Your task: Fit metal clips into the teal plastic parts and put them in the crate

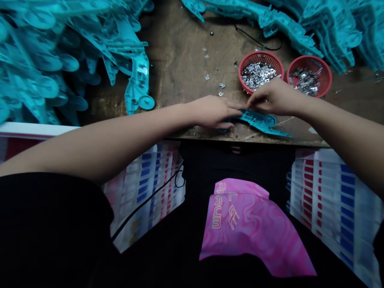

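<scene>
A turquoise molded plastic part (pixel 258 122) lies near the front edge of the wooden table. My left hand (pixel 214 112) grips its left portion, with the fingers over the top and the thumb on the near side. Just above the part, my right hand (pixel 274 98) is closed in a pinch, its fingertips close to those of my left hand. Whatever sits in that pinch is too small or hidden to make out. Behind my right hand stand a red basket (pixel 240 76) heaped with small metal clips (pixel 259 75) and a second red basket (pixel 329 80) with fewer metal pieces.
Turquoise parts are piled at the left (pixel 39 64) and along the back right (pixel 330 32). Several loose clips (pixel 222 85) and a black cord (pixel 258 41) lie on the table (pixel 180 60). Plastic crates (pixel 156 180) flank my lap below the table edge.
</scene>
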The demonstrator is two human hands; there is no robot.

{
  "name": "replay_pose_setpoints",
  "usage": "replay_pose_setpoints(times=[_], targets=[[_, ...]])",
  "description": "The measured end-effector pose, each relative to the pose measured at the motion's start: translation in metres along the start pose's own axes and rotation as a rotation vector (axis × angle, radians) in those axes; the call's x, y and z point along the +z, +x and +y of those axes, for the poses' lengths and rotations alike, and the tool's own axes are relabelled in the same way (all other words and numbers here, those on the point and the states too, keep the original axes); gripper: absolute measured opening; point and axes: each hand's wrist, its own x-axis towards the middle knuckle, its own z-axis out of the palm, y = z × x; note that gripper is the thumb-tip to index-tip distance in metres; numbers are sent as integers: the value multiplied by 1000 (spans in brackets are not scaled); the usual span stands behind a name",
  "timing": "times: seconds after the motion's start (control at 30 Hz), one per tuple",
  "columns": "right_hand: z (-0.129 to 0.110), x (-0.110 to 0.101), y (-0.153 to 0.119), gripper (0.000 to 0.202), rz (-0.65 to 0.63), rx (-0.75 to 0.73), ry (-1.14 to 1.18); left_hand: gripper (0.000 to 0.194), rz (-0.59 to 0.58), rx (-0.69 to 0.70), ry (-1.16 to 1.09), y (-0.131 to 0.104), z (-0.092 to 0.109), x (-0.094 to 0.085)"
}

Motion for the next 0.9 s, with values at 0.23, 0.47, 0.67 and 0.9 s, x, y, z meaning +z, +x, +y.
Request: replay_pose_setpoints(times=[0.23, 0.47, 0.67, 0.9], targets=[[11, 16, 5, 33, -20, -137, -10, 64, 7, 32, -20, 1, -3, 0], [14, 20, 6, 36, -29, -233, -118, 68, 3, 10, -34, 0, -1, -1], [12, 21, 8, 31, -58, -308, -227, 67, 8, 27, -15, 0, -2, -2], [2, 4, 2, 30, -61, -135, -389, 63, -7, 2, -14, 0, -1, -3]])
